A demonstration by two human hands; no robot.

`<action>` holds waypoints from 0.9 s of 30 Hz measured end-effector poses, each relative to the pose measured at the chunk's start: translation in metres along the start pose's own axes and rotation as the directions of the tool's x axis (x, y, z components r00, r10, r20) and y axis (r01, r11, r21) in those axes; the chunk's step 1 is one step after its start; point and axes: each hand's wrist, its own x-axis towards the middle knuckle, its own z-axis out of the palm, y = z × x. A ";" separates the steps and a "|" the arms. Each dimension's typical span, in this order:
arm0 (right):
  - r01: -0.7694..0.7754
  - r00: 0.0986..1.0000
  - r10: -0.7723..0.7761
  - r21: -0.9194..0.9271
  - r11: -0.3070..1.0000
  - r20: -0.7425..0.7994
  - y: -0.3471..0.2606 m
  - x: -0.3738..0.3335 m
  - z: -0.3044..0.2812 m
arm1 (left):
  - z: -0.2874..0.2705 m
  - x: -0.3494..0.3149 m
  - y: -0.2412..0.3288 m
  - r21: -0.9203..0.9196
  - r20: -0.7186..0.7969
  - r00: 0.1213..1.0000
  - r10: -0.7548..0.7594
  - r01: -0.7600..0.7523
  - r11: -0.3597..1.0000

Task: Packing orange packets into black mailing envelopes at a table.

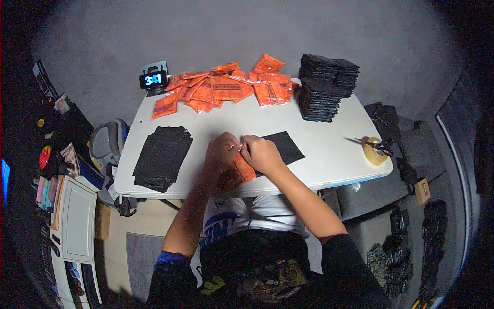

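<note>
At the near middle of the white table [216,122], both my hands are closed on the top edge of an orange packet [242,170]. My left hand [222,148] has its fingers curled, partly in shadow. Close beside it, my right hand [260,153] pinches the packet's clear edge. The packet hangs down from the fingers toward the table's front edge. Partly under my right hand lies a flat black sheet or bag [286,147]. To the left rests a loose stack of flat black bags [163,158].
Along the back lies a heap of orange packets [218,88]. Folded black bundles [319,98] are stacked at the back right. Black scissors [380,146] lie over a tape roll [374,157] at the right. A lit phone [153,79] stands at the back left.
</note>
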 end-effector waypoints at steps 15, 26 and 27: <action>0.097 0.989 -0.100 -0.029 0.995 -0.111 -0.010 0.002 0.003 | -0.009 0.002 0.033 -0.042 -0.066 0.988 -0.143 0.140 0.989; -0.053 0.999 0.053 0.006 0.999 -0.011 -0.017 -0.057 -0.015 | -0.066 -0.015 0.016 0.292 0.112 0.969 -0.219 0.179 0.940; -0.078 0.996 0.079 0.030 0.996 -0.043 -0.017 -0.059 -0.014 | -0.075 -0.016 0.016 0.301 0.153 0.949 -0.277 0.222 0.927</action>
